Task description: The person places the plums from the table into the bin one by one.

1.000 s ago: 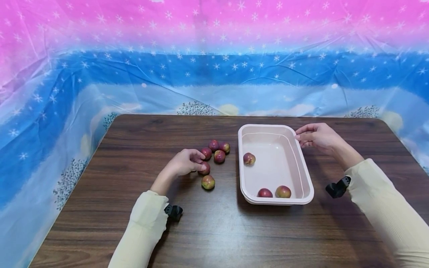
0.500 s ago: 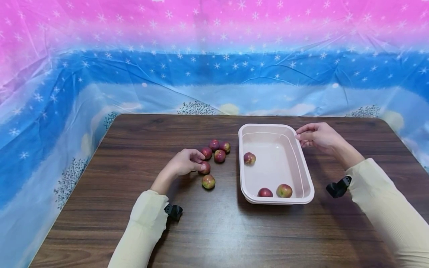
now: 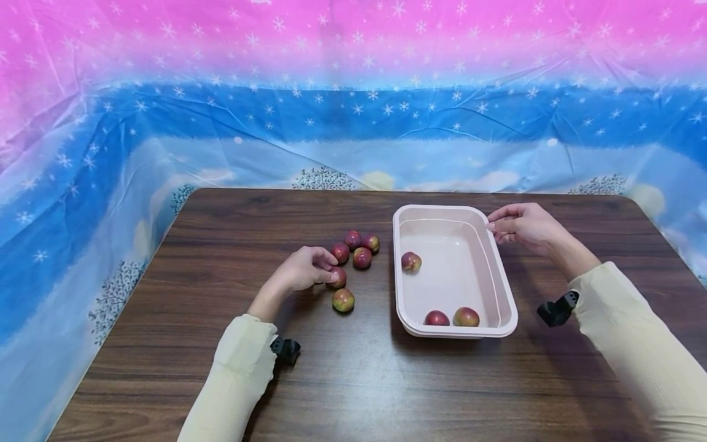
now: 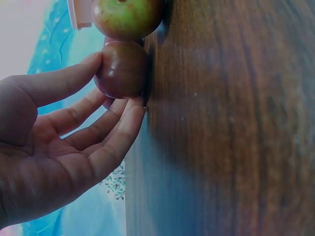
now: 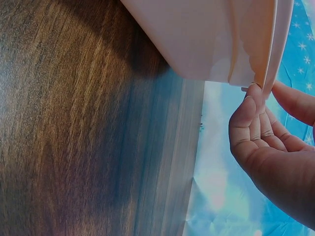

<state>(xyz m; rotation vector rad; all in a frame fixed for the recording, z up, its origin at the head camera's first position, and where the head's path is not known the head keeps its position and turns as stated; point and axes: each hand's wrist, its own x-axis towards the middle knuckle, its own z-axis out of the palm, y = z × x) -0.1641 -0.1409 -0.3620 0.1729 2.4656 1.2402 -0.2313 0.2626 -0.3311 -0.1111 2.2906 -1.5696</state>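
Note:
My left hand (image 3: pixel 306 268) pinches a dark red plum (image 4: pixel 122 70) on the table, thumb on one side and fingertips on the other. Just in front of it, a green-and-red plum (image 3: pixel 343 300) lies nearest me. Several more plums (image 3: pixel 361 258) cluster behind and to the right of that hand. With thumb and fingers, my right hand (image 3: pixel 525 226) grips the rim of a pale pink plastic basin (image 5: pixel 211 34) near its far right corner. Inside lie 3 plums: one plum (image 3: pixel 411 262) by the left wall, two at the near end, partly hidden by the rim.
The dark wood-grain table (image 3: pixel 353 387) has rounded far corners. Behind it and to the left hangs a pink and blue snowflake cloth (image 3: pixel 353 116). A black wrist device (image 3: pixel 556 309) sits at the right cuff, another wrist device (image 3: pixel 285 350) at the left.
The plum at the basin's near right end has rocked slightly. Both hands stay at the same places, one at its plum and the other on the basin's rim.

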